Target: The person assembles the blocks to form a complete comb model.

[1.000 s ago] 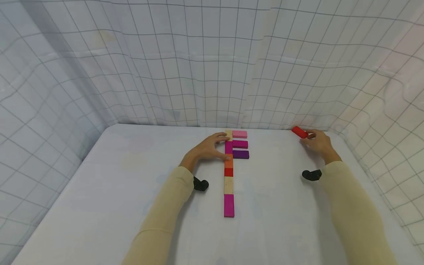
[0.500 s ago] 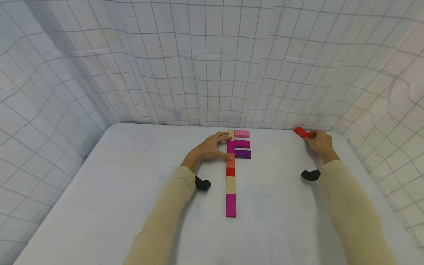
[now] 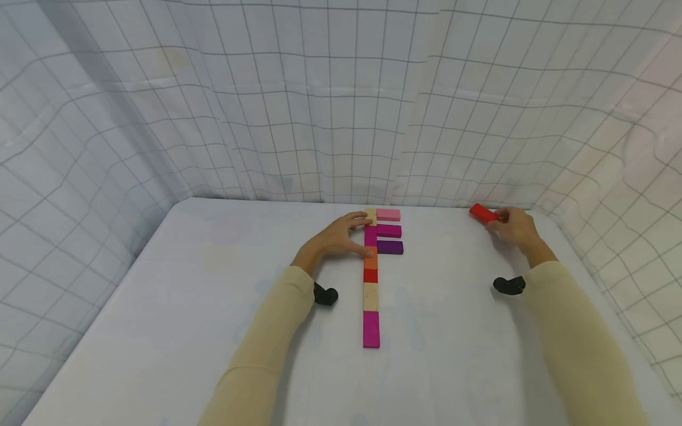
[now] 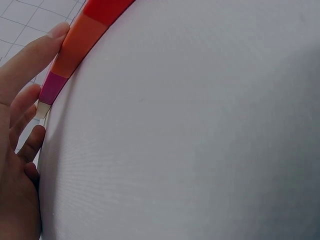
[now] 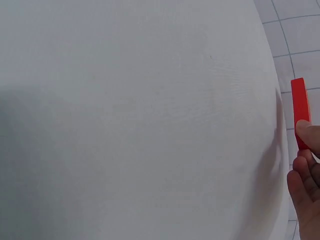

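Observation:
In the head view, a column of flat colored blocks runs down the white table. My left hand [image 3: 337,235] rests at its upper part, thumb on the orange block [image 3: 370,261] and fingertips over the top cream block [image 3: 371,212], spread wide with the magenta block [image 3: 370,236] between them. At the back right, my right hand [image 3: 515,227] pinches a red block [image 3: 482,213] by one end. The right wrist view shows the thumb on the face of this red block [image 5: 301,100], its far end sticking out past the fingers.
Pink [image 3: 388,215], magenta [image 3: 389,231] and purple [image 3: 391,247] blocks branch to the column's right. Lower down it has a small red block [image 3: 370,276], a cream block [image 3: 370,296] and a magenta block [image 3: 371,329]. Grid-patterned curtains [image 3: 351,118] enclose the table [image 3: 240,349] behind and at the sides.
The right hand and its red block have shifted only slightly at the back right; the right forearm has swung a little to the right. The left hand stays on the column, and the blocks keep their arrangement.

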A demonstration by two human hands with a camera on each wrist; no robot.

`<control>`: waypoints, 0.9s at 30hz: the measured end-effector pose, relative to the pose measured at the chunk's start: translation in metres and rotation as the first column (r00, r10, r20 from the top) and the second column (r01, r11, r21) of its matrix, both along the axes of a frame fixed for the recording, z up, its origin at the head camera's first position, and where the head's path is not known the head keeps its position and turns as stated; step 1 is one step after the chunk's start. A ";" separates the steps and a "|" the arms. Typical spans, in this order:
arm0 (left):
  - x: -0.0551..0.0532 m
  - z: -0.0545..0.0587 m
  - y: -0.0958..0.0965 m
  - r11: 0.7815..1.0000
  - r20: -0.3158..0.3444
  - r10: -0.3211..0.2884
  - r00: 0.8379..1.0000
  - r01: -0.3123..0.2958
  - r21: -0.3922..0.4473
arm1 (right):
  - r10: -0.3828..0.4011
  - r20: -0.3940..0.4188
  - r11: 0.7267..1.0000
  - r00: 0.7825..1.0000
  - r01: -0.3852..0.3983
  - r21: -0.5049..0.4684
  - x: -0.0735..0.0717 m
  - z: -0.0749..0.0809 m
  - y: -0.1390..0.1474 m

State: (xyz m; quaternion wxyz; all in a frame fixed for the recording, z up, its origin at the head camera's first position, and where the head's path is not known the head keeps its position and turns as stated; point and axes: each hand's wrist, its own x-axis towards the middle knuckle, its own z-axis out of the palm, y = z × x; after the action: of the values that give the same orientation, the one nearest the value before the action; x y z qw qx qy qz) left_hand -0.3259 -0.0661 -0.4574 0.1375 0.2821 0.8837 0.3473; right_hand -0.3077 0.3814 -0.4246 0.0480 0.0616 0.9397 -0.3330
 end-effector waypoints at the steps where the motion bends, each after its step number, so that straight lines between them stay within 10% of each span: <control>1: 0.000 0.000 0.000 1.000 0.001 0.000 1.000 0.000 0.002 | 0.012 0.002 1.000 1.000 -0.012 -0.005 0.000 0.001 0.000; 27: 0.001 0.001 0.001 1.000 -0.011 0.010 1.000 -0.010 -0.010 | 0.309 -0.061 0.951 0.949 -0.310 -0.003 0.011 0.028 -0.041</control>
State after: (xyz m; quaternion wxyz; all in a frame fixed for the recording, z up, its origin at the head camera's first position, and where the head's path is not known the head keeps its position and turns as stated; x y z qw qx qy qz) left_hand -0.3251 -0.0655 -0.4564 0.1323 0.2791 0.8876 0.3418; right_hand -0.2969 0.3401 -0.3962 0.0721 -0.0966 0.9366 -0.3289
